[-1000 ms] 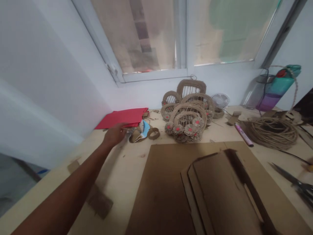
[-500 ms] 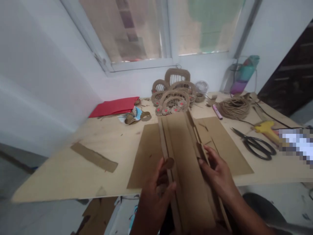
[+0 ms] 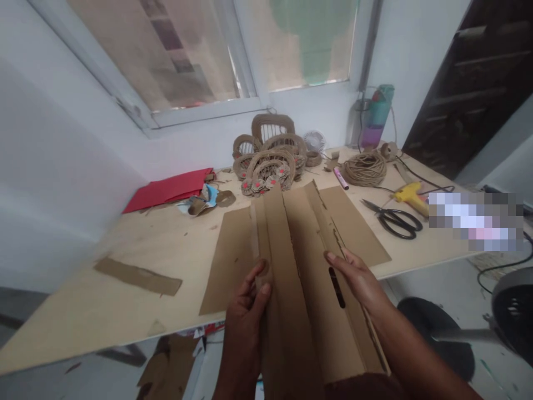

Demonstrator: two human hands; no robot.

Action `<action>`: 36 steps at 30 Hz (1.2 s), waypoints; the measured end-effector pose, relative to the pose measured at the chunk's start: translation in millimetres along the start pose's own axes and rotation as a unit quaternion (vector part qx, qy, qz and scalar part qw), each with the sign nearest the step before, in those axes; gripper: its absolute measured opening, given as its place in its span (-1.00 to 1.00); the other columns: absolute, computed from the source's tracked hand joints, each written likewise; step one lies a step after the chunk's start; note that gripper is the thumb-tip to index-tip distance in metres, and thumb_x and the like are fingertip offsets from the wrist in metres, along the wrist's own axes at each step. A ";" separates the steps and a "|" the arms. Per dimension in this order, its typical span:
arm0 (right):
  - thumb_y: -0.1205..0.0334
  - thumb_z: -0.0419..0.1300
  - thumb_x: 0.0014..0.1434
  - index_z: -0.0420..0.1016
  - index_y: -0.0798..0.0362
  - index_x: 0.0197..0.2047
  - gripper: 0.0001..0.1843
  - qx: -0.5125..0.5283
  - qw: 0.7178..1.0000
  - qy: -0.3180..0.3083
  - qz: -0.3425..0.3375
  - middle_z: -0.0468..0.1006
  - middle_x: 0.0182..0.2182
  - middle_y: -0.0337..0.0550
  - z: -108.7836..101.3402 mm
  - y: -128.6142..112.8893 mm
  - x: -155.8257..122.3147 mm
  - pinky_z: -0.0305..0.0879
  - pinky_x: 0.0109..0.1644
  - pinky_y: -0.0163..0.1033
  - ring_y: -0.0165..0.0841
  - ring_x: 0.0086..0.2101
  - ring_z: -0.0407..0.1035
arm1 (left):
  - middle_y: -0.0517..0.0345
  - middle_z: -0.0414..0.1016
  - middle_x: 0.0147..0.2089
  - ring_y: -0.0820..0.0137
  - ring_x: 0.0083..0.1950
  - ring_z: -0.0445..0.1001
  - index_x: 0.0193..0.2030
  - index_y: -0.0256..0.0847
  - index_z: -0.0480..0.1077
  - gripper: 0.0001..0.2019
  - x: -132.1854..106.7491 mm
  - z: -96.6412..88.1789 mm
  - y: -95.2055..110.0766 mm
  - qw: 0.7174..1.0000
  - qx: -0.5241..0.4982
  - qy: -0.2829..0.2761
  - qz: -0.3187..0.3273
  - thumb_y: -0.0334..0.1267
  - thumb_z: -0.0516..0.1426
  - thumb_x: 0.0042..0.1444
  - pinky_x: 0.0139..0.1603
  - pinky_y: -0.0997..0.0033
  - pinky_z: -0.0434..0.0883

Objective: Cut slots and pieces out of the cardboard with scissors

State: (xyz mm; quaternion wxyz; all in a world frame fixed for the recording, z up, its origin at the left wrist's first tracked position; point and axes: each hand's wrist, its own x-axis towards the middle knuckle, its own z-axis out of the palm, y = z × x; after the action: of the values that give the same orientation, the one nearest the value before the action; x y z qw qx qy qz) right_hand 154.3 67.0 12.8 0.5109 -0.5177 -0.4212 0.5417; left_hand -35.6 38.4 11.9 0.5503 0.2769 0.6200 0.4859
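Note:
Both my hands hold a long folded cardboard piece (image 3: 303,278) that reaches from my lap up over the front edge of the wooden table (image 3: 125,289). My left hand (image 3: 250,300) pinches its left edge, thumb on top. My right hand (image 3: 358,280) grips its right side beside a dark oval slot. Under it a flat cardboard sheet (image 3: 227,261) lies on the table.
At the back stand woven twine baskets (image 3: 266,158), a twine coil (image 3: 366,168), a small fan (image 3: 314,140) and a bottle (image 3: 377,114). Scissors (image 3: 393,219) and a yellow glue gun (image 3: 410,195) lie right. Red paper (image 3: 166,189) and a cardboard strip (image 3: 137,275) lie left.
My left hand came back from the far clutter by the red paper; both hands now hold the folded cardboard, drawn toward me. The view has pulled back and turned right.

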 end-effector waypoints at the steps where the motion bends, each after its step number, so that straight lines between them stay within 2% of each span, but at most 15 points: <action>1: -0.07 0.20 0.08 0.55 0.02 -0.13 -0.60 0.002 1.000 0.005 0.007 0.65 -0.33 -0.10 -3.2 3.0 0.7 0.44 -0.15 -0.12 -0.13 -0.23 0.53 | 0.06 0.60 -0.13 0.20 -0.21 0.57 0.21 -0.09 0.26 -0.26 -0.3 0.5 -1.3 1.000 -0.015 -0.001 -0.012 -0.01 0.28 -0.16 -0.23 0.27 0.49; 5: -0.06 0.23 0.05 0.53 0.00 -0.10 -0.59 0.008 0.999 0.025 0.030 0.65 -0.28 -0.09 -7.7 12.0 1.1 0.43 -0.11 -0.11 -0.11 -0.15 0.50 | 0.01 0.60 -0.15 0.19 -0.24 0.57 0.19 -0.14 0.28 -0.23 3.8 0.2 -9.2 1.000 -0.007 -0.010 -0.005 0.06 0.28 -0.21 -0.26 0.26 0.48; 8: -0.04 0.22 0.07 0.50 0.01 -0.07 -0.59 0.016 1.000 0.011 0.023 0.63 -0.25 -0.11 -2.1 10.5 -2.1 0.41 -0.09 -0.11 -0.11 -0.12 0.48 | -0.06 0.52 -0.01 0.19 -0.09 0.51 0.18 -0.19 0.25 -0.34 3.3 -1.7 -10.2 0.989 0.096 0.046 0.106 0.02 0.20 -0.06 -0.12 0.22 0.44; 10: 0.00 0.20 0.09 0.47 0.02 -0.05 -0.60 0.023 1.000 0.000 0.012 0.62 -0.20 -0.12 4.1 6.6 -5.0 0.39 -0.07 -0.11 -0.12 -0.09 0.46 | -0.10 0.41 0.10 0.17 0.02 0.43 0.15 -0.20 0.25 -0.46 -2.1 -1.1 -7.3 0.937 0.216 0.130 0.242 -0.06 0.15 0.03 0.00 0.16 0.38; 12: 0.05 0.19 0.11 0.44 0.02 -0.02 -0.62 0.020 1.000 0.002 -0.012 0.58 -0.13 -0.11 10.6 2.5 -8.3 0.34 0.00 -0.11 -0.14 -0.04 0.41 | -0.12 0.37 0.09 0.14 0.09 0.36 0.09 -0.21 0.30 -0.56 -9.6 3.2 -3.8 0.851 0.332 0.168 0.370 -0.13 0.13 0.07 0.11 0.10 0.30; 14: 0.12 0.17 0.13 0.40 0.03 0.01 -0.62 0.001 0.999 0.006 -0.050 0.53 -0.04 -0.09 16.1 -0.7 -12.0 0.27 0.08 -0.11 -0.17 0.01 0.36 | -0.14 0.40 0.04 0.12 0.13 0.33 0.06 -0.23 0.34 -0.60 -15.7 11.4 -1.2 0.786 0.411 0.126 0.444 -0.16 0.13 0.08 0.15 0.08 0.25; 15: 0.15 0.15 0.15 0.39 0.03 0.04 -0.62 -0.010 0.998 0.003 -0.068 0.51 -0.01 -0.08 18.0 -1.8 -13.8 0.24 0.11 -0.10 -0.18 0.03 0.35 | -0.16 0.40 0.04 0.11 0.12 0.34 0.08 -0.25 0.35 -0.58 -17.3 16.2 -0.4 0.773 0.436 0.092 0.452 -0.16 0.13 0.07 0.14 0.08 0.27; 17: 0.20 0.13 0.17 0.37 0.05 0.07 -0.62 -0.023 0.995 -0.017 -0.096 0.48 0.03 -0.06 19.7 -3.1 -16.9 0.22 0.13 -0.11 -0.19 0.03 0.34 | -0.21 0.37 0.10 0.08 0.13 0.34 0.15 -0.31 0.30 -0.47 -17.5 24.0 1.7 0.783 0.459 0.041 0.418 -0.14 0.15 0.04 0.10 0.06 0.31; 20: 0.21 0.11 0.19 0.39 0.04 0.05 -0.65 -0.029 0.994 -0.029 -0.106 0.51 -0.02 -0.10 15.2 -3.1 -18.4 0.25 0.09 -0.15 -0.21 -0.01 0.37 | -0.18 0.40 0.11 0.08 0.06 0.42 0.22 -0.30 0.25 -0.39 -12.6 23.0 9.0 0.861 0.412 -0.002 0.299 -0.16 0.14 0.00 0.02 0.06 0.38; 23: 0.16 0.12 0.20 0.43 0.02 0.00 -0.69 -0.001 0.998 -0.017 -0.062 0.57 -0.16 -0.16 5.9 -2.5 -15.3 0.32 -0.01 -0.16 -0.23 -0.16 0.44 | -0.06 0.55 -0.09 0.15 -0.13 0.52 0.17 -0.30 0.31 -0.42 -5.4 6.7 17.5 0.935 0.310 -0.018 0.173 -0.14 0.13 -0.02 -0.08 0.11 0.43; 26: 0.11 0.14 0.18 0.44 0.00 0.00 -0.66 0.051 0.998 -0.031 -0.023 0.59 -0.20 -0.19 -0.5 -1.9 -10.3 0.37 -0.09 -0.16 -0.25 -0.27 0.47 | -0.01 0.57 -0.07 0.16 -0.06 0.51 0.03 -0.27 0.42 -0.50 1.7 -10.5 17.3 0.980 0.174 -0.029 0.092 -0.12 0.19 -0.08 -0.06 0.18 0.43; 28: 0.10 0.15 0.16 0.43 0.01 0.01 -0.64 0.066 0.997 -0.040 -0.015 0.60 -0.21 -0.18 -1.6 -1.3 -7.2 0.39 -0.14 -0.17 -0.24 -0.28 0.48 | 0.02 0.56 -0.05 0.18 -0.05 0.51 -0.01 -0.24 0.43 -0.53 5.8 -16.9 11.8 0.994 0.098 -0.024 0.040 -0.11 0.21 -0.09 -0.10 0.22 0.44; 30: 0.09 0.15 0.15 0.43 0.04 0.01 -0.62 0.074 0.996 -0.045 -0.007 0.61 -0.23 -0.15 -1.4 -0.4 -4.2 0.40 -0.18 -0.17 -0.22 -0.29 0.49 | 0.04 0.54 0.00 0.21 0.00 0.48 0.00 -0.21 0.42 -0.53 9.5 -19.5 4.8 0.998 0.065 0.022 0.011 -0.12 0.22 -0.09 -0.11 0.28 0.44; 33: 0.07 0.15 0.14 0.44 0.07 0.00 -0.61 0.076 0.996 -0.047 -0.001 0.62 -0.25 -0.10 -1.7 1.1 0.7 0.41 -0.21 -0.15 -0.20 -0.29 0.50 | 0.03 0.45 0.13 0.25 0.13 0.40 0.04 -0.19 0.40 -0.54 14.5 -19.4 -2.4 0.996 0.059 0.072 0.006 -0.13 0.19 -0.03 0.01 0.31 0.39; 36: 0.05 0.17 0.12 0.47 0.07 -0.04 -0.61 0.063 0.997 -0.049 -0.006 0.63 -0.27 -0.10 -4.0 2.7 6.7 0.40 -0.18 -0.15 -0.21 -0.29 0.50 | 0.00 0.39 0.19 0.22 0.19 0.34 0.10 -0.19 0.36 -0.52 17.5 -16.7 -2.7 0.994 0.084 0.068 0.020 -0.10 0.15 0.03 0.11 0.23 0.33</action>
State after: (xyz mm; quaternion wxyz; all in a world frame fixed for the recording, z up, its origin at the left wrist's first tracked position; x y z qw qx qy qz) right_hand 158.3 73.0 8.9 0.5249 -0.4546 -0.4138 0.5887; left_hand -55.2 47.8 0.9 0.4723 0.3006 0.6886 0.4608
